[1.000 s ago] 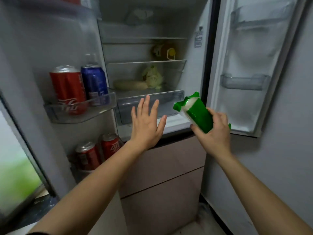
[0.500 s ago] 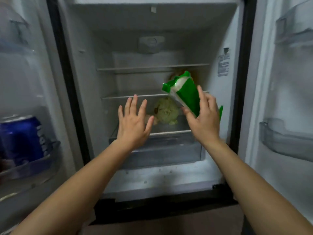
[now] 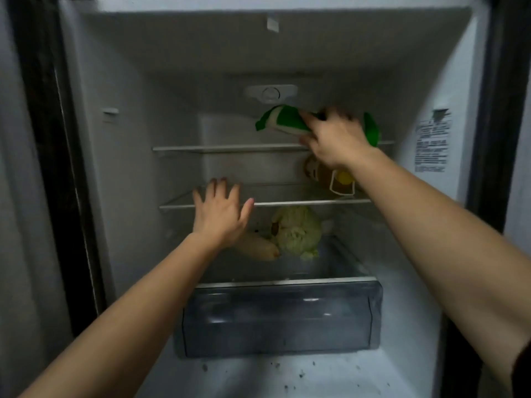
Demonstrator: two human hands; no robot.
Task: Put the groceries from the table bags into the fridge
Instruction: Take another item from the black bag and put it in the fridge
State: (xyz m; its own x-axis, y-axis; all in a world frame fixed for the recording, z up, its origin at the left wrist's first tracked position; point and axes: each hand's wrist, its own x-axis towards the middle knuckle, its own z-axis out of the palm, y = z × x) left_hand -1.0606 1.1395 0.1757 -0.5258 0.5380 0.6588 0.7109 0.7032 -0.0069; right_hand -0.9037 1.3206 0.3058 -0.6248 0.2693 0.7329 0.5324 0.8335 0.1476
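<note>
My right hand (image 3: 334, 137) grips a green and white packet (image 3: 284, 122) and holds it lying sideways just above the fridge's upper glass shelf (image 3: 224, 148), at the right. My left hand (image 3: 219, 211) is spread with straight fingers at the front edge of the middle glass shelf (image 3: 301, 203), holding nothing. The open fridge (image 3: 138, 168) fills the view.
A brown bottle with a yellow cap (image 3: 330, 176) lies on the middle shelf under my right wrist. Below it, a pale green cabbage (image 3: 298, 231) and a long whitish vegetable (image 3: 258, 248) sit over the clear crisper drawer (image 3: 278, 320). Dark crumbs dot the fridge floor.
I have come closer to the fridge. My right hand has lifted the packet from chest height up and into the upper shelf space, turning it sideways. My left hand has reached the middle shelf edge.
</note>
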